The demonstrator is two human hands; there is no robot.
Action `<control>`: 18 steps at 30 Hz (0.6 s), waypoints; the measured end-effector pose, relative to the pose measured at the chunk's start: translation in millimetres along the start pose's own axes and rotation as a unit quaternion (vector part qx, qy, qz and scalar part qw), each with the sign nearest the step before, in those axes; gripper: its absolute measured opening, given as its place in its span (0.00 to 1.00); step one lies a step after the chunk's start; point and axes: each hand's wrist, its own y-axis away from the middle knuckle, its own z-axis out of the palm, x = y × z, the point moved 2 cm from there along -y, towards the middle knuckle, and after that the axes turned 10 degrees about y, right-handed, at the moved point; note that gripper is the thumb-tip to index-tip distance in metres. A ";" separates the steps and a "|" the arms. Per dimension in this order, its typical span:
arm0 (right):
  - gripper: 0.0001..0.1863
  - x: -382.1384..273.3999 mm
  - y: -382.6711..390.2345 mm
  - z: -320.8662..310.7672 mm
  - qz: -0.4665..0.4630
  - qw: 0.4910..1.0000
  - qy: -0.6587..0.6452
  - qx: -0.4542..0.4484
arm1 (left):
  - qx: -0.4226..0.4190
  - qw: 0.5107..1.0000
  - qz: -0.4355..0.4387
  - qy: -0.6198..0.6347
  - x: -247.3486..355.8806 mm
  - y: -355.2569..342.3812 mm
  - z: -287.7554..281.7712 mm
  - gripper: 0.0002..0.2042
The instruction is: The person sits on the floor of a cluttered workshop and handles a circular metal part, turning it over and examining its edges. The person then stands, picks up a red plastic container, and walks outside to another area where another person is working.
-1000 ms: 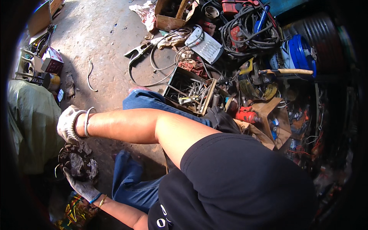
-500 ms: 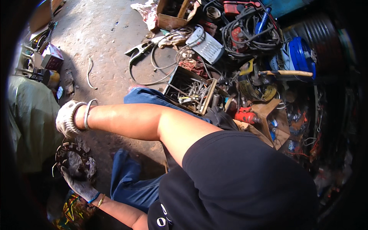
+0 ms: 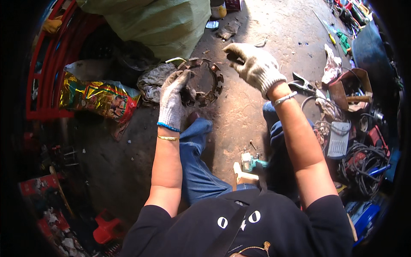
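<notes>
A dark, grimy metal ring with notched edges (image 3: pixel 215 77) is gripped upright or tilted, I cannot tell which, in my left hand (image 3: pixel 171 93), which wears a grey knit glove with fingers closed on its left part. Up to the right of the ring, apart from it, is my right hand (image 3: pixel 252 64) in a white knit glove, its fingers curled; what they hold, if anything, is hidden. A grimy cloth bundle (image 3: pixel 152 81) lies just left of my left hand.
A green sack (image 3: pixel 167 21), gold-red packet (image 3: pixel 98 96) and red rack (image 3: pixel 45 94) stand left. Between my legs lie a teal power tool (image 3: pixel 257 163) and wooden piece (image 3: pixel 246 177). Cables (image 3: pixel 359 167), a clamp (image 3: pixel 302 84) and cardboard box (image 3: pixel 342 85) crowd the right.
The view has swung left toward the ring and green sack. My left hand still grips the ring; my right hand now shows its curled fingers, right of the ring.
</notes>
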 end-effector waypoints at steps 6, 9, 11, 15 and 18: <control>0.09 2.7 -6.5 7.2 -0.047 0.998 -0.031 -0.033 | -0.047 0.999 -0.008 -0.013 2.5 3.7 4.2 0.08; 0.09 1.4 -1.4 8.1 -0.022 0.996 -0.071 -0.039 | -0.015 0.998 -0.016 0.053 -0.6 -0.3 -3.1 0.09; 0.09 2.9 -0.1 5.1 -0.020 0.996 -0.064 -0.064 | -0.032 0.992 -0.043 0.117 -4.0 -2.9 -4.0 0.09; 0.07 6.5 1.6 -6.1 -0.019 0.990 -0.085 -0.112 | 0.012 0.989 -0.044 0.140 -5.8 -6.5 -3.4 0.09; 0.08 5.0 3.2 -13.8 -0.059 0.982 -0.169 -0.051 | 0.025 0.997 -0.029 0.073 -5.8 -6.7 -0.2 0.07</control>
